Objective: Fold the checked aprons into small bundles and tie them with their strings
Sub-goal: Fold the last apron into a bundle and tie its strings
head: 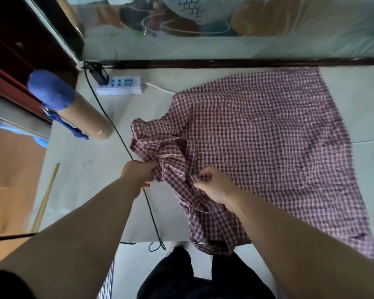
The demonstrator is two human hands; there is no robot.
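A purple and white checked apron lies spread over the right half of the grey table. Its left part is bunched into folds near the table's front edge. My left hand grips the bunched cloth at its left edge, fingers curled into the fabric. A little to the right, my right hand pinches a fold of the same apron, thumb pointing left. The apron's strings are not clearly visible among the folds.
A black cable runs across the table from a white power strip at the back to the front edge, passing under my left hand. A cardboard tube with a blue cloth cap lies at the left. A wooden stick lies along the left edge.
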